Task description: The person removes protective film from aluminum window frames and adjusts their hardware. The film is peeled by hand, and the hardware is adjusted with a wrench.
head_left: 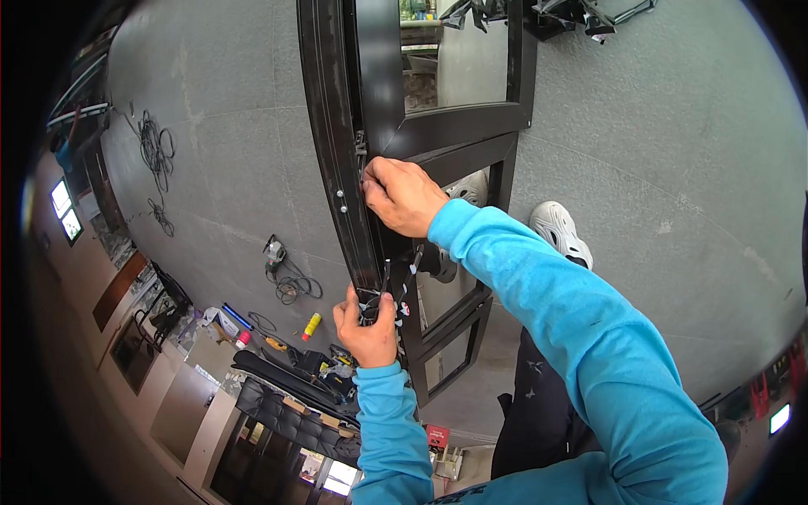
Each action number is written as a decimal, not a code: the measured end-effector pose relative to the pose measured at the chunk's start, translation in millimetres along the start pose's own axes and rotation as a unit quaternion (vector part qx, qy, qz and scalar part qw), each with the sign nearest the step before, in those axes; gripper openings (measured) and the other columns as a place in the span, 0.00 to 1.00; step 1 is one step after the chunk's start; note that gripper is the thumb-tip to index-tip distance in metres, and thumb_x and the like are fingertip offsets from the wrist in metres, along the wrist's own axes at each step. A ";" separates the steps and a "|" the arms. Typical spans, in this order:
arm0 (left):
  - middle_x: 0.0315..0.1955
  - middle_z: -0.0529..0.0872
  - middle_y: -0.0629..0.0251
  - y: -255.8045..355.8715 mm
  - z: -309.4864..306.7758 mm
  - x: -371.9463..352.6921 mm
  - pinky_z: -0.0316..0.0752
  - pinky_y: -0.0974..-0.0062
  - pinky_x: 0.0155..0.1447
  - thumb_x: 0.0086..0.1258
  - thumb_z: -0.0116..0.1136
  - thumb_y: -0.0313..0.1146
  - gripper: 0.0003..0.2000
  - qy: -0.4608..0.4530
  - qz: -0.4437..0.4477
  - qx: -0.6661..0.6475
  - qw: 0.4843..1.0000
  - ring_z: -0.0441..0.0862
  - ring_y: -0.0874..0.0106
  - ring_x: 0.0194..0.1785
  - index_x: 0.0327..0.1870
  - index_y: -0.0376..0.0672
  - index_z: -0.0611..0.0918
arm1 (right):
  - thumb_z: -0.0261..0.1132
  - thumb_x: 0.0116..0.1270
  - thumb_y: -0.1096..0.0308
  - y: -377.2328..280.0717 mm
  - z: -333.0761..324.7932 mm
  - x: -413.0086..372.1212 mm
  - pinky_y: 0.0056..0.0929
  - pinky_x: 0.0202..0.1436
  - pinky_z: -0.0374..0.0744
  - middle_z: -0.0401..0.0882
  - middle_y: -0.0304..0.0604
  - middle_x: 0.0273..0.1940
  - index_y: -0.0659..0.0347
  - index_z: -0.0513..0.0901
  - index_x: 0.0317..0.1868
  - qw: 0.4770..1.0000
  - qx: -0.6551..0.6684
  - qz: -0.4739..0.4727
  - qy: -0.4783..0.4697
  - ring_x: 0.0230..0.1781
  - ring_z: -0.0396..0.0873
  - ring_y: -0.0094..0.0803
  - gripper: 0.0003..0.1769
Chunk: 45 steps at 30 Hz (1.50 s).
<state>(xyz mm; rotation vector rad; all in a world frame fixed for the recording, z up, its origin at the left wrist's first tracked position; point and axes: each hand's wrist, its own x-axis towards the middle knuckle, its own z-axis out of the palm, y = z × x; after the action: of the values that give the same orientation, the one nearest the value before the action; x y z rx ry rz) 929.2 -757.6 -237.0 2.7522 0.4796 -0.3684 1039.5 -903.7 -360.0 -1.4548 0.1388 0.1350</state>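
Observation:
A long dark metal frame [330, 126] with two small round silvery fasteners on its side runs from the top of the view down to my hands. At its lower end, my left hand [368, 335] has its thumb and fingers closed around a small dark part that is too small to make out. Higher up, my right hand [406, 198] is closed with its fingertips pressed at the frame's inner edge; what they grip is hidden. Beside the frame are dark framed panels [459, 124] with glass. A thin dark rod [417, 261] shows between my hands.
On the grey floor [227, 177] lie a coiled cable [156, 151], a corded power tool [274, 254] and a yellow and red bottle [311, 326]. More tools lie near a black padded item [295, 421]. A light shoe [560, 231] is right of the panels. Black plastic lies at the top.

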 end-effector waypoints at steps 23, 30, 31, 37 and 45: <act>0.34 0.76 0.57 -0.7 -1.2 1.2 0.72 0.70 0.45 0.53 0.70 0.28 0.23 0.010 -0.010 -0.042 0.999 0.77 0.66 0.37 0.50 0.25 0.79 | 0.61 0.62 0.56 159.1 -274.9 -154.1 0.46 0.55 0.76 0.81 0.63 0.44 0.69 0.80 0.41 0.669 -0.491 0.533 0.166 0.49 0.80 0.54 0.21; 0.36 0.77 0.55 39.9 -7.6 -24.2 0.72 0.65 0.48 0.54 0.70 0.30 0.24 0.100 -0.042 -0.009 0.994 0.77 0.60 0.41 0.52 0.31 0.78 | 0.62 0.49 0.76 -4.0 -322.9 -252.6 0.46 0.56 0.72 0.76 0.55 0.51 0.64 0.76 0.27 0.848 -0.498 0.176 0.037 0.51 0.73 0.55 0.04; 0.38 0.77 0.54 64.7 -8.4 -38.3 0.72 0.64 0.49 0.54 0.69 0.30 0.22 0.114 0.004 -0.079 0.990 0.77 0.59 0.42 0.51 0.32 0.78 | 0.63 0.48 0.75 -59.7 -297.1 -223.8 0.46 0.57 0.72 0.76 0.55 0.53 0.64 0.77 0.27 0.869 -0.476 0.126 -0.046 0.52 0.73 0.55 0.04; 0.62 0.69 0.58 197.3 33.0 -86.8 0.58 0.67 0.70 0.72 0.46 0.55 0.32 -0.338 -0.086 -0.595 0.724 0.66 0.64 0.66 0.68 0.38 0.64 | 0.62 0.62 0.70 -191.6 -191.9 -148.5 0.41 0.68 0.63 0.65 0.59 0.62 0.60 0.76 0.42 0.990 -0.050 0.130 -0.036 0.64 0.65 0.52 0.09; 0.62 0.68 0.53 298.6 163.9 19.3 0.58 0.65 0.69 0.67 0.59 0.54 0.35 -0.268 -0.099 -0.433 0.855 0.65 0.62 0.65 0.66 0.37 0.64 | 0.69 0.56 0.69 -110.9 -387.0 49.2 0.30 0.47 0.77 0.79 0.45 0.43 0.61 0.71 0.57 0.974 -0.083 0.138 0.161 0.43 0.78 0.31 0.28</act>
<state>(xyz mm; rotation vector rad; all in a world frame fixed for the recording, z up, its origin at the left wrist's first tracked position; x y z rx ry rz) 1024.0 -1076.4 -312.9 1.6389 0.5877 -0.7259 1102.6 -1300.2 -303.0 -1.6122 0.6093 0.1379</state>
